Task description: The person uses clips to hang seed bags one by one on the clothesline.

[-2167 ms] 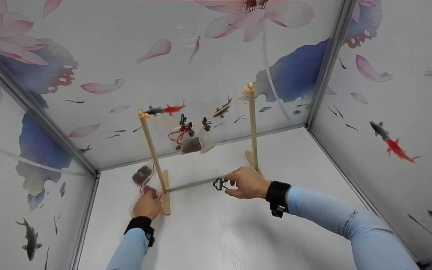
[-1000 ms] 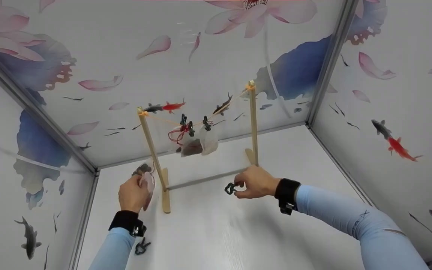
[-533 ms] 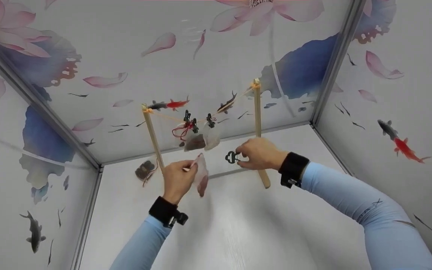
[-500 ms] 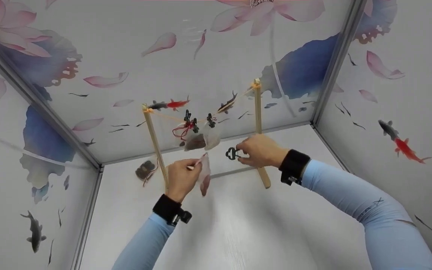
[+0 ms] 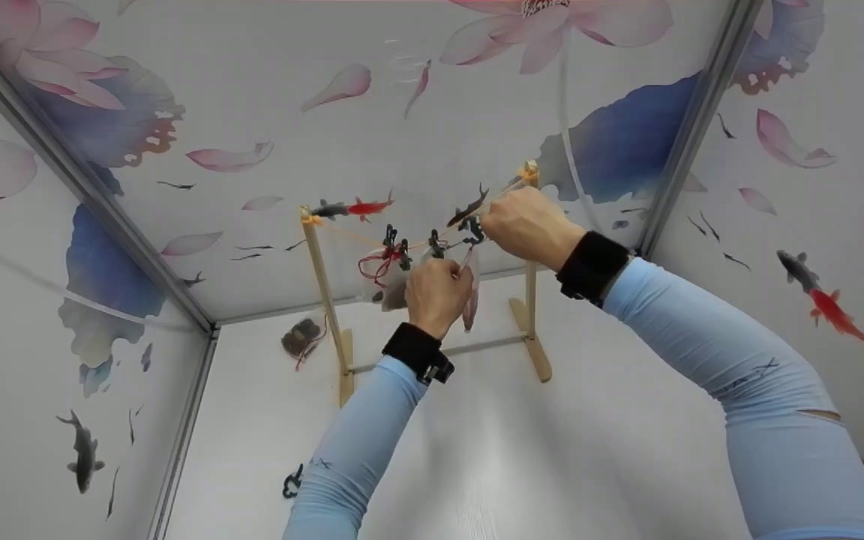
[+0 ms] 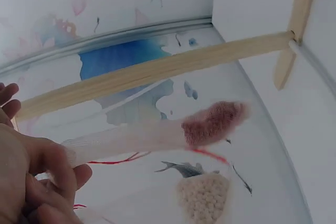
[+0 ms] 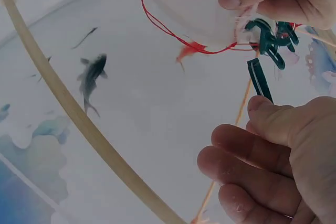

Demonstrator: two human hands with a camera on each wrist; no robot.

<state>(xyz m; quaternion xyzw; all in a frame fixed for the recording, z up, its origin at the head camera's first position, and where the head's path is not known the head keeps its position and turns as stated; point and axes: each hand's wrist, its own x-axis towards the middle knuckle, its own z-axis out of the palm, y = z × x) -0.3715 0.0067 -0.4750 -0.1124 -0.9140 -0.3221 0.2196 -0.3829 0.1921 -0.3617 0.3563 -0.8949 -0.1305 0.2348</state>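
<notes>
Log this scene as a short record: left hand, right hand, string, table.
Left hand: pinches a mesh pouch with dark red contents
Right hand: holds a green clip beside the orange string
String: runs between two wooden posts; hanging clips and pouches on it
Table: dark-filled pouch beside left post, loose clip by left sleeve

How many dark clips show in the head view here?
5: the leftmost clip, its close neighbour and a third clip hang along the string; a fourth clip is in the right hand; a fifth clip lies on the table beside the left sleeve. Others may be hidden.
</notes>
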